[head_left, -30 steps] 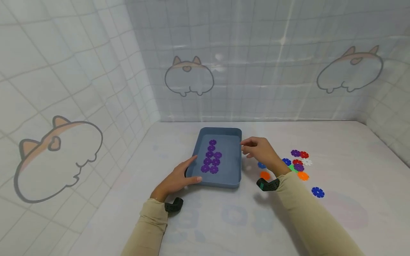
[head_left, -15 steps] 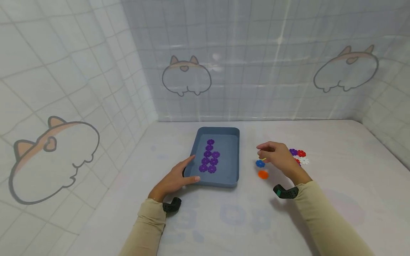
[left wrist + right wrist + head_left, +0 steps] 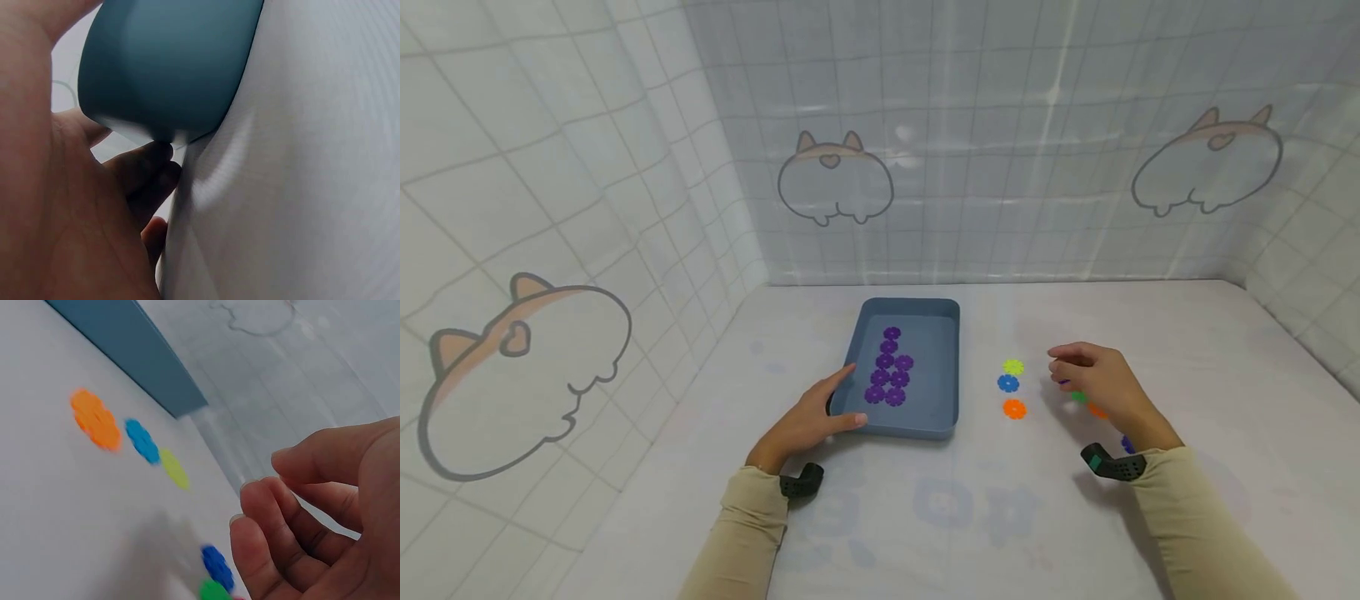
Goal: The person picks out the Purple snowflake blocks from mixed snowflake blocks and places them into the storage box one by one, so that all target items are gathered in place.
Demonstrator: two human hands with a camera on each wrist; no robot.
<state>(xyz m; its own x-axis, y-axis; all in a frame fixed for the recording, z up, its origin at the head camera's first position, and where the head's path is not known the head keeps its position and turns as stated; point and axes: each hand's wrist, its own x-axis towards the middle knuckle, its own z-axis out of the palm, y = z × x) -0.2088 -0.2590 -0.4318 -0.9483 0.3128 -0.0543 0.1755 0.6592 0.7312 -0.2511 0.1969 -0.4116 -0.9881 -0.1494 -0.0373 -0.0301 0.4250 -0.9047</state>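
Note:
My left hand (image 3: 805,423) holds the left side of a blue-grey tray (image 3: 936,367), thumb over its rim. In the left wrist view, the fingers reach beneath the tray's wall (image 3: 169,69). Several purple notched plastic discs (image 3: 885,361) lie flat inside the tray in two columns. To the right my right hand (image 3: 1105,383) hovers over a cluster of discs, its fingers loosely bent with nothing between them. The right wrist view shows a dark blue disc (image 3: 217,567) and a green disc (image 3: 214,590) below those fingers. The hand hides much of the cluster.
Between tray and right hand, a yellow disc (image 3: 1013,367), a blue disc (image 3: 1008,383) and an orange disc (image 3: 1015,409) form a column on the white table (image 3: 955,542). Tile-patterned walls (image 3: 1000,208) stand behind and at both sides.
My right hand has moved right, away from the tray, to the disc cluster. A yellow disc, at its fingertips half a second ago, now lies above the blue one. The left hand keeps its hold.

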